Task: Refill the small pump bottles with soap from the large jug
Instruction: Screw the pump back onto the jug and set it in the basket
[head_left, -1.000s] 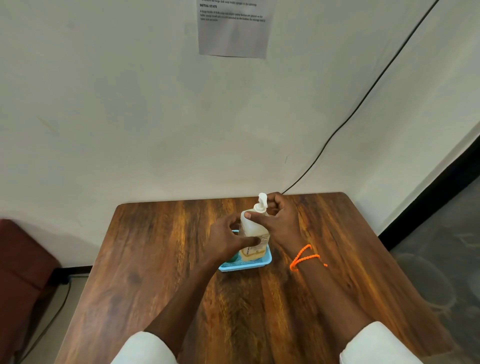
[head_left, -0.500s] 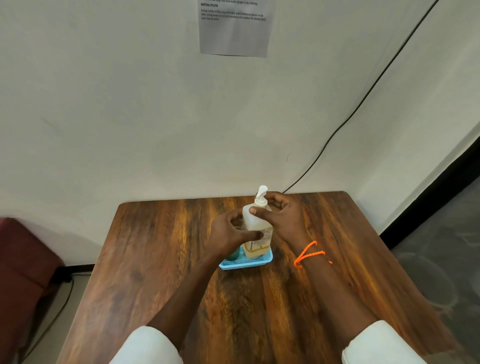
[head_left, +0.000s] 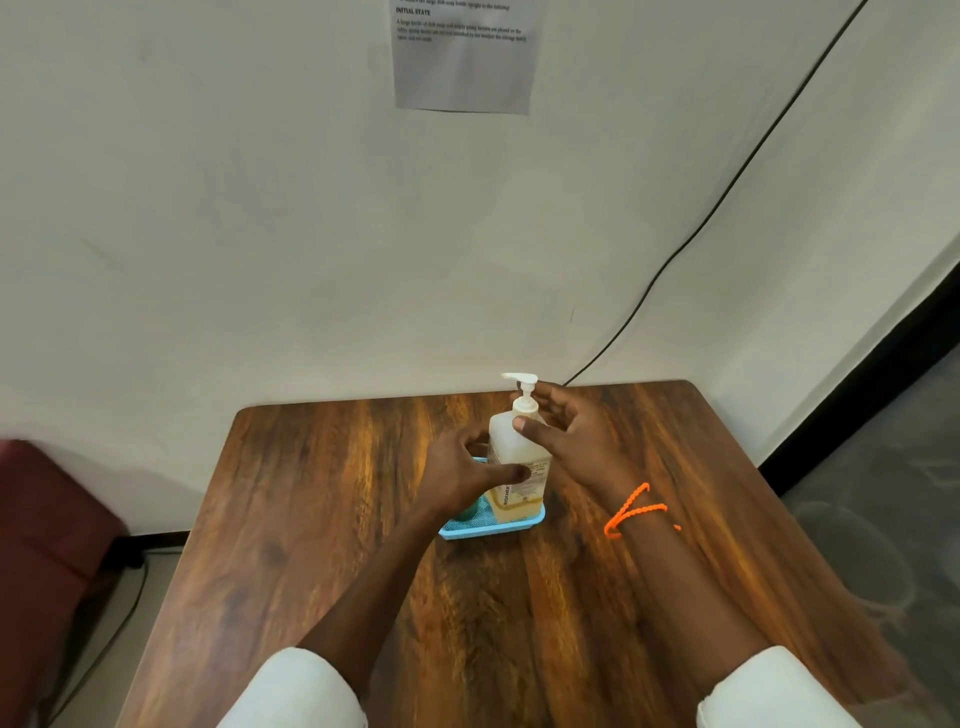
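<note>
Now steadying bottle (head_left: 517, 457) with left hand (head_left: 462, 470) gripping; right hand (head_left: 569, 434) loose at pump (head_left: 523, 387). Next: unscrew pump.

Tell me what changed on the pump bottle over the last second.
The pump head has turned: its nozzle now points left, where before it pointed up and away. The right hand, which pinched the pump neck, has loosened, its fingers spread beside the neck and its thumb on the bottle's shoulder. Unchanged: the left hand grips the pump bottle, which stands upright in the blue tray.
</note>
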